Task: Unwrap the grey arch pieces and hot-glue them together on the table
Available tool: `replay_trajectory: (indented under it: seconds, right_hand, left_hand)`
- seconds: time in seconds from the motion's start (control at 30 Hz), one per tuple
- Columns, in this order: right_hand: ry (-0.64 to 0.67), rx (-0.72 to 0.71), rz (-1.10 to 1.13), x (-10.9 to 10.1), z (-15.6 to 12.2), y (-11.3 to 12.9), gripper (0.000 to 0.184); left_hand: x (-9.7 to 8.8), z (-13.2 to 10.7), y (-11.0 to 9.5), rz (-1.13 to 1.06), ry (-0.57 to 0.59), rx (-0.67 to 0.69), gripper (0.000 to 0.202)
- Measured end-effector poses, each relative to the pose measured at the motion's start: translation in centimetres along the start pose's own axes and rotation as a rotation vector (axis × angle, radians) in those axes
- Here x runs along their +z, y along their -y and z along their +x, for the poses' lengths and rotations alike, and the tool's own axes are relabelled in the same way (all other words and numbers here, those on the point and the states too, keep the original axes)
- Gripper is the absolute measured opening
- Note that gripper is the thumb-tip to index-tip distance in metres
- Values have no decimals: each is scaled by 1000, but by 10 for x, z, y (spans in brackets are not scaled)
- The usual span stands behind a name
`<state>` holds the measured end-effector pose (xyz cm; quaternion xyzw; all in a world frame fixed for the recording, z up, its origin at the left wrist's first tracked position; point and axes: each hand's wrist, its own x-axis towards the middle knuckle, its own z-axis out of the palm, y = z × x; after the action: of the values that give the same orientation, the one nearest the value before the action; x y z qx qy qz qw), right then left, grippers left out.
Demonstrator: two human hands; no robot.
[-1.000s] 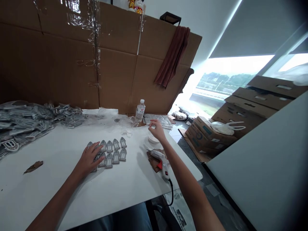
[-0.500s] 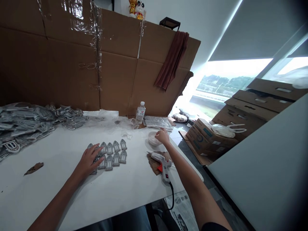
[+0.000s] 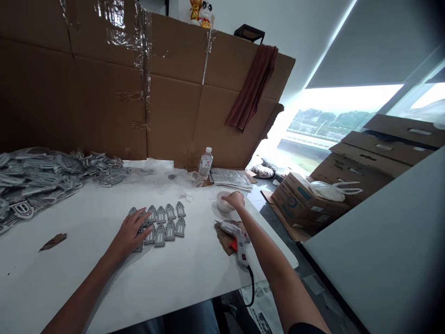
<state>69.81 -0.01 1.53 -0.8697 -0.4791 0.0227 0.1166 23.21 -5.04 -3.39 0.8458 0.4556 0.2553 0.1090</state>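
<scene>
cutouts: grey arched window-shaped cutouts (image 3: 160, 227) lay in two rows near the middle of the table.
left hand: the left hand (image 3: 130, 233) lay palm down, fingers spread wide, over the left end of the rows.
right hand: the right hand (image 3: 234, 200) was narrowed, fingers bunched at a small white bowl (image 3: 224, 202); i could not tell whether it held anything.
nearby: a hot glue gun (image 3: 233, 235) lay on a torn cardboard scrap (image 3: 222, 239), just beside the right forearm, its black cord (image 3: 252, 290) dropping past the table edge.
farther: a heap of similar cutouts (image 3: 38, 178) lay at left, with a water bottle (image 3: 205, 163) and printed papers (image 3: 231, 178) at the back.
surface: a white tabletop (image 3: 69, 273) held everything, including a small brown scrap (image 3: 53, 241).
room: a taped cardboard wall (image 3: 174, 93) stood behind, with a brown cloth (image 3: 253, 88) hanging on it; stacked cardboard boxes (image 3: 299, 202) sat before a bright window (image 3: 340, 116).
</scene>
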Motion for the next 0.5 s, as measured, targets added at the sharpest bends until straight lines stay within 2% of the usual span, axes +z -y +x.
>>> replay_trajectory:
  seconds: [0.27, 0.5]
  right_hand:
    - [51, -69, 17, 0, 2, -4, 33]
    - [40, -121, 12, 2, 1, -3, 32]
  left_hand:
    - [1, -1, 0, -13, -12, 9, 47]
    - [-1, 0, -1, -38, 11, -4, 46]
